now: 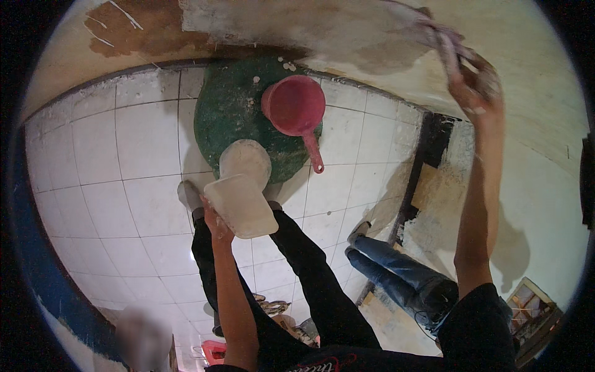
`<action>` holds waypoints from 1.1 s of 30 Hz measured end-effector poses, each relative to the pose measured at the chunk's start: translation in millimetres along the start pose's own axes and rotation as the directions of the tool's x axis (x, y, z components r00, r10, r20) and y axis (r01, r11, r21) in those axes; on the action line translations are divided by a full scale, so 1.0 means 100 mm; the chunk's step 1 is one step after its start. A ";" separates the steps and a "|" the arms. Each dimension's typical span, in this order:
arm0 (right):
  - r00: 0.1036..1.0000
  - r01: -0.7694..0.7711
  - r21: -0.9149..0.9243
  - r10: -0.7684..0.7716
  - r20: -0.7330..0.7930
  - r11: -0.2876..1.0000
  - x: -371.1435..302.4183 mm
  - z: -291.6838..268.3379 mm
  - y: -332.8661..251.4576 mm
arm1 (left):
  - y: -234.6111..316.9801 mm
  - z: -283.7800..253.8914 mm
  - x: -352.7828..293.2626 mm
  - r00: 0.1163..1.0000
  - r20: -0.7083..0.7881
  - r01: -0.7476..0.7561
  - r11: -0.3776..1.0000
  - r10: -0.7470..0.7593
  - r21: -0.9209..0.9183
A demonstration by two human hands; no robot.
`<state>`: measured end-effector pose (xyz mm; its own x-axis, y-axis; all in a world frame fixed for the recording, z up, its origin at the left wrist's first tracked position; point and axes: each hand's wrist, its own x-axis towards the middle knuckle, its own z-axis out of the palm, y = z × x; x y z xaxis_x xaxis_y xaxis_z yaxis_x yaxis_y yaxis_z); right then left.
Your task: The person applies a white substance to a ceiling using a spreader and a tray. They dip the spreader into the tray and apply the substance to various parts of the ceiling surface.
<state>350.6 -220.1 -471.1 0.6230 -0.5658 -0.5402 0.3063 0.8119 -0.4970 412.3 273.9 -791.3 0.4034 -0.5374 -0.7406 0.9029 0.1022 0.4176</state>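
Observation:
My left hand (218,223) grips a pale, flat, rounded rectangular board (243,208) from its left edge, low in front of my legs. Just beyond the board, and partly covered by it, is a pale round container (246,160). My right hand (476,85) is raised to the wall at the upper right. Its fingers close on a thin, flat tool (434,31) smeared with pale paste, held against the wall; its exact kind is blurred. Around it spreads a greyish wet coat of plaster (347,37), beside a bare brown patch (136,31).
A green round mat or lid (226,105), spotted with plaster, lies by the wall on white floor tiles (152,146). On it rests a pink dipper (294,102). Another person's jeans-clad legs (396,273) are at the right. A blurred head (142,338) shows lower left.

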 end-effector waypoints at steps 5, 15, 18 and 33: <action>0.993 0.105 0.185 -0.091 -0.079 0.977 -0.83 0.42 0.04 | 0.08 -0.03 -0.01 0.988 0.106 -0.092 0.983 0.109 -0.158; 0.933 0.280 -0.154 -0.306 -0.187 0.948 -0.39 -0.66 1.18 | 0.15 0.13 0.05 1.000 0.004 0.026 0.959 -0.025 -0.281; 0.907 0.272 -0.216 -0.324 -0.267 0.938 -0.46 -0.72 1.30 | 0.22 0.15 -0.03 0.979 0.128 -0.117 0.954 0.157 -0.275; 0.967 0.045 -0.163 -0.084 -0.240 0.986 0.67 -1.85 1.46 | 1.02 0.13 -0.90 0.999 0.034 0.016 0.938 -0.004 -0.347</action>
<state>304.0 -166.2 -705.8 0.4038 -0.6497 -0.6441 0.2122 0.7514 -0.6249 466.2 322.2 -675.0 0.3944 -0.5663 -0.7237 0.9046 0.3780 0.1972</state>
